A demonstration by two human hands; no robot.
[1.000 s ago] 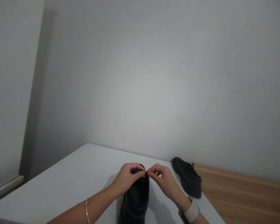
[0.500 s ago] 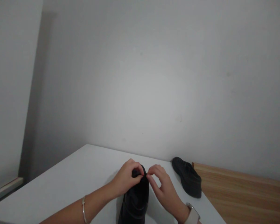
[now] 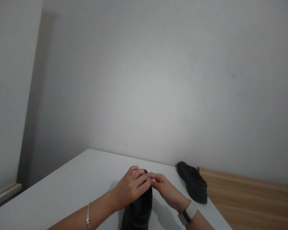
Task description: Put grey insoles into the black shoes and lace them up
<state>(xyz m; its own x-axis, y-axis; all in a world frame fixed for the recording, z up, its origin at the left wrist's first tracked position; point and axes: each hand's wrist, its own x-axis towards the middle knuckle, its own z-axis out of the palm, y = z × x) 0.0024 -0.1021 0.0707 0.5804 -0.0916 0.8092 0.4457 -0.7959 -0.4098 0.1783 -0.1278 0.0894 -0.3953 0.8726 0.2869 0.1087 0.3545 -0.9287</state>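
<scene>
A black shoe (image 3: pixel 138 210) stands on the white table (image 3: pixel 69 188) right in front of me, toe pointing away. My left hand (image 3: pixel 132 187) lies over the shoe's far end with its fingers curled onto it. Just right of it, my right hand (image 3: pixel 164 188) has its fingertips pinched together against the left fingers at the shoe's top. What the fingers pinch is too small to see. A thin bracelet is on my left wrist and a watch with a pale strap on my right.
A second black shoe (image 3: pixel 193 185) lies on the table's right part near the wall. Beyond it a wooden surface (image 3: pixel 252 204) runs to the right. A plain grey wall stands behind the table.
My left hand has slid further over the shoe's far end. My right hand has dropped lower and moved in against the left fingers.
</scene>
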